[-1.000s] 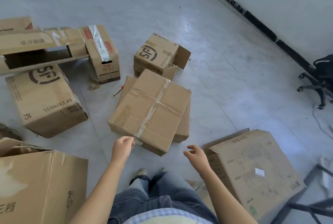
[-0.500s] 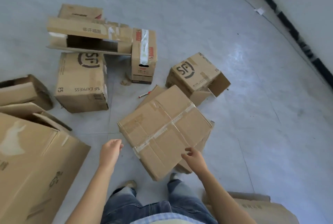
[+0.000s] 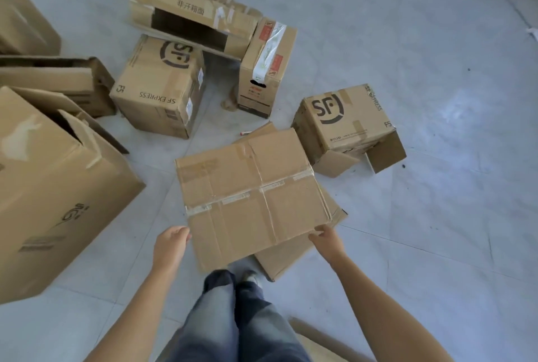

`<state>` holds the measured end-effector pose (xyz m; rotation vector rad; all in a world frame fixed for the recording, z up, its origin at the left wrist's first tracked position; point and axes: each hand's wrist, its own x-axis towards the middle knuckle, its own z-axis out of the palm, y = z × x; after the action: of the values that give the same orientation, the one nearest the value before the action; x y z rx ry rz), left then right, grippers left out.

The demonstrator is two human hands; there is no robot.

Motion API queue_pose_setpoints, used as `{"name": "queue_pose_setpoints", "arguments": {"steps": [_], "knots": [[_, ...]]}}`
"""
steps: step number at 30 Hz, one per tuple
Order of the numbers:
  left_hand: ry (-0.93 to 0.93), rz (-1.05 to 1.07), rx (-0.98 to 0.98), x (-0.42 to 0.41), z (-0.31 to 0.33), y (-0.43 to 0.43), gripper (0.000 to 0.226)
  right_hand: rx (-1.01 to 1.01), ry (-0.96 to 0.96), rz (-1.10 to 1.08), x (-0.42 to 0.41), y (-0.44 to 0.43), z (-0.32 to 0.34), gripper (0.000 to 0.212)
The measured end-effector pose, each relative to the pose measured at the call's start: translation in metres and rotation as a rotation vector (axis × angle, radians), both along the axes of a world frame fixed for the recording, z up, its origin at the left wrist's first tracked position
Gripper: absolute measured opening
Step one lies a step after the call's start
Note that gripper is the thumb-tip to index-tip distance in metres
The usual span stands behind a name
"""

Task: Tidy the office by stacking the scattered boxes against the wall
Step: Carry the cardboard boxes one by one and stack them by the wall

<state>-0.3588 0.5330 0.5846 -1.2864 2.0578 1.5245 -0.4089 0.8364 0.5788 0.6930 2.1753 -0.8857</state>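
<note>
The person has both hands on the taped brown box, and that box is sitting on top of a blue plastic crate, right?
Not quite. The head view shows the left hand and right hand at the taped brown cardboard box, but it rests on a flat brown cardboard box, not a blue crate.

Brown cardboard boxes lay scattered over the grey tiled floor (image 3: 407, 41). A taped square box (image 3: 250, 195) sat nearest, atop a flattened carton (image 3: 294, 254). Beyond stood two SF-marked boxes (image 3: 163, 87), one (image 3: 346, 122) with open flaps.
</note>
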Motion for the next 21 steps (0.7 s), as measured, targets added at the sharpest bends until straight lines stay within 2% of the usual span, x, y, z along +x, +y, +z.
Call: {"name": "queue_pose_setpoints", "arguments": {"steps": [3, 7, 11, 21], "knots": [[-0.025, 0.043, -0.013, 0.003, -0.017, 0.005, 0.013, 0.028, -0.014, -0.01, -0.012, 0.018, -0.02, 0.043], [-0.111, 0.073, -0.054, 0.003, -0.045, 0.011, 0.029, 0.006, -0.054, -0.079, -0.026, 0.036, -0.048, 0.042], [-0.146, 0.062, -0.048, -0.001, -0.072, 0.021, 0.036, 0.009, -0.082, -0.089, -0.04, 0.049, -0.079, 0.042], [-0.254, 0.137, 0.008, 0.0, -0.158, 0.03, 0.063, 0.083, -0.087, -0.012, -0.078, 0.072, -0.159, 0.063]]}}
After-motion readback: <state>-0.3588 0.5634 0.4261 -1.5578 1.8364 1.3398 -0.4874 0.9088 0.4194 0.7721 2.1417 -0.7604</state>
